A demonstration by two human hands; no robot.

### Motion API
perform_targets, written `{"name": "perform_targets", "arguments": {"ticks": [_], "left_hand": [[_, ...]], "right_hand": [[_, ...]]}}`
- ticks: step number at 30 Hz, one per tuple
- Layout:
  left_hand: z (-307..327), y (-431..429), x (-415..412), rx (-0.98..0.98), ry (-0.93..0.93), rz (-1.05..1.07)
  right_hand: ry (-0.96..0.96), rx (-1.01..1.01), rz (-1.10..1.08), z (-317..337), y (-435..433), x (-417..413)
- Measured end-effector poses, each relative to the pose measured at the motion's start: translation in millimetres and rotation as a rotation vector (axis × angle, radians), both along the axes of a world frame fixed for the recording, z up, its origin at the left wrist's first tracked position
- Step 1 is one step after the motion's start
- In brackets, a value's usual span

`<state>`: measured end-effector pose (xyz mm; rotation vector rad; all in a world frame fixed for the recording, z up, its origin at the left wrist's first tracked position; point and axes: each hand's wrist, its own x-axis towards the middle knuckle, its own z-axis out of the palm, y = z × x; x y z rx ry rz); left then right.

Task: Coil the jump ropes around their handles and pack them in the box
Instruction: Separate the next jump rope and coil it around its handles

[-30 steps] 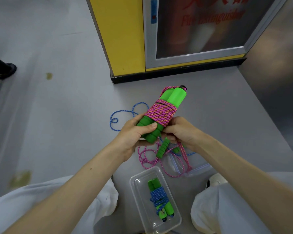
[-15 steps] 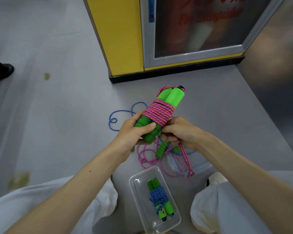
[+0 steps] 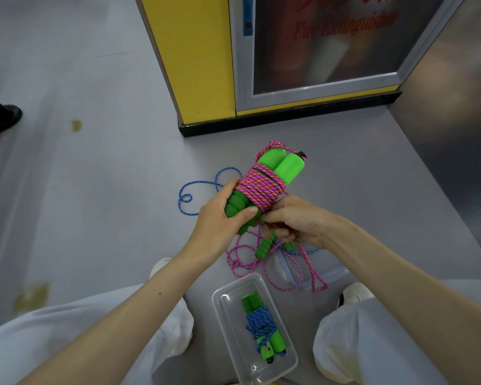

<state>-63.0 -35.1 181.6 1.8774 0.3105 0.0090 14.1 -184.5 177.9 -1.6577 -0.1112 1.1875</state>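
Note:
My left hand [image 3: 220, 220] grips the lower end of two green foam handles [image 3: 282, 165] held side by side above the floor. Pink cord [image 3: 260, 188] is wound in many turns around their middle. My right hand [image 3: 295, 220] pinches the pink cord just under the coil. The loose pink tail [image 3: 307, 269] hangs from it and lies looped on the floor. A clear plastic box [image 3: 228, 307] stands between my knees with a blue rope bundle [image 3: 261, 327] on green handles inside. Another green handle [image 3: 263, 248] and loose blue rope [image 3: 197, 188] lie on the floor below my hands.
A clear lid [image 3: 322, 275] with a blue edge lies on the grey floor right of the box. A yellow cabinet [image 3: 195, 56] with a glass door stands straight ahead. My white-trousered knees [image 3: 353, 329] flank the box. A dark wheeled foot [image 3: 3, 115] shows at far left.
The bundle and both hands have barely shifted. The loose pink tail has swung out lower right, and its looped end now lies over the lid.

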Motion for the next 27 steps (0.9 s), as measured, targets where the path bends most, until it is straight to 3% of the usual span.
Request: {"name": "perform_targets", "arguments": {"ticks": [4,9,13,27], "left_hand": [[-8,7,-1,0.318,-0.084,-0.036],[-12,7,-6,0.99,-0.312,-0.139],[-18,13,-7,1.271,-0.465,-0.132],[-16,13,-9,1.436,-0.659,-0.335]], "right_hand": [[0.101,0.005,-0.009,2,-1,2],[0.314,0.127,-0.117,4,-7,6],[0.396,0.227,-0.159,12,-13,8],[0.417,0.044,-0.365,10,-5,4]]}}
